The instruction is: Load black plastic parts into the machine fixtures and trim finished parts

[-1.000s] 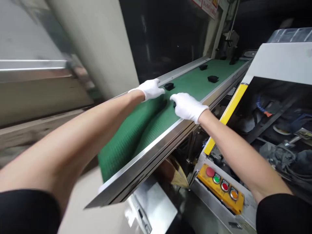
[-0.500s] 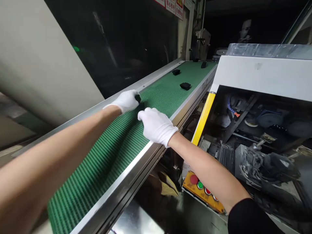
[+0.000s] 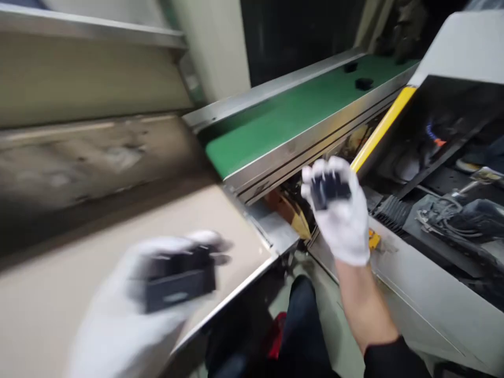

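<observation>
My left hand (image 3: 137,304), in a white glove and blurred, is closed around a black block-shaped part (image 3: 181,281) above the beige tabletop (image 3: 220,220). To the right, my right hand (image 3: 340,215), gloved too, is turned palm up with its fingers curled round another black part (image 3: 329,190). It is in front of the metal side of the green conveyor belt (image 3: 275,118). Two more black parts, one nearer (image 3: 364,83) and one farther (image 3: 350,66), lie on the far stretch of the belt.
A white machine frame with a yellow bar (image 3: 384,128) stands at the right, cables and metal parts inside it. A beige panel (image 3: 90,79) rises behind the tabletop at the left. My legs (image 3: 305,325) show below.
The view has swung left and down, bringing in the tabletop. Both hands have come back from over the belt, and the black parts in them now show clearly.
</observation>
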Demonstrator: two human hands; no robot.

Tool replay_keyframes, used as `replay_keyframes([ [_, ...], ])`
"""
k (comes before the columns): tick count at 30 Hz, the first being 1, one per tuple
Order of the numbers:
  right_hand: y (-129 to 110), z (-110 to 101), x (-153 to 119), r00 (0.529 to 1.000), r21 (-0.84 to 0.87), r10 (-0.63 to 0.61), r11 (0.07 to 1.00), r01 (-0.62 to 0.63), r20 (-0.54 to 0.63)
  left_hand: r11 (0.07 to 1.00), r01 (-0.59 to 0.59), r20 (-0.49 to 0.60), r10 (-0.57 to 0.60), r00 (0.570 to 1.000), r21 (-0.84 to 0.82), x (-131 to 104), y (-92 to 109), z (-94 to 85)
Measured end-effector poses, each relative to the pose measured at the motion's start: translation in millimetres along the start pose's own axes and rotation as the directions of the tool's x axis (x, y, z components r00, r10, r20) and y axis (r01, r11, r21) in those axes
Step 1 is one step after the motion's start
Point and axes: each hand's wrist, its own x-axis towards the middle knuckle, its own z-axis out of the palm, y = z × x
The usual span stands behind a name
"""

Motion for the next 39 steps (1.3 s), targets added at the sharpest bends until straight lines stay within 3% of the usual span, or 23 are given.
replay_keyframes([
  [3, 14, 9, -147, 0.961, 0.177, 0.271, 0.944, -0.278, 0.059, 0.940, 0.098, 0.015, -0.099, 0.995, -0.326, -72, -72, 22.8],
  [5, 25, 8, -217, 0.925, 0.178, 0.377, 0.907, -0.380, 0.055, 0.828, 0.168, 0.076, -0.151, 0.986, -0.535, -100, -117, 35.2],
  [8, 39, 0, -278, 0.877, 0.127, 0.477, 0.867, -0.481, 0.062, 0.739, 0.237, 0.116, -0.211, 0.970, -0.630, -130, -173, 37.9],
  [11, 44, -7, -310, 0.829, 0.082, 0.558, 0.824, -0.560, 0.052, 0.709, 0.265, 0.125, -0.245, 0.962, -0.653, -150, -206, 29.8],
  [16, 41, -5, -332, 0.809, 0.010, 0.587, 0.809, -0.587, -0.034, 0.702, 0.227, 0.146, -0.175, 0.974, -0.675, -161, -219, 24.8],
  [23, 46, -4, -323, 0.823, -0.130, 0.564, 0.813, -0.568, -0.073, 0.758, 0.182, 0.138, -0.122, 0.983, -0.626, -147, -227, 26.3],
  [28, 53, -2, -323, 0.808, -0.107, 0.584, 0.801, -0.590, -0.078, 0.753, 0.203, 0.136, -0.151, 0.979, -0.625, -142, -235, 23.7],
  [33, 61, -7, -326, 0.799, -0.059, 0.601, 0.798, -0.600, 0.008, 0.743, 0.244, 0.156, -0.188, 0.970, -0.623, -136, -239, 21.7],
  [39, 73, -15, -326, 0.775, -0.010, 0.632, 0.775, -0.632, 0.014, 0.736, 0.220, 0.173, -0.141, 0.975, -0.640, -127, -237, 23.2],
])
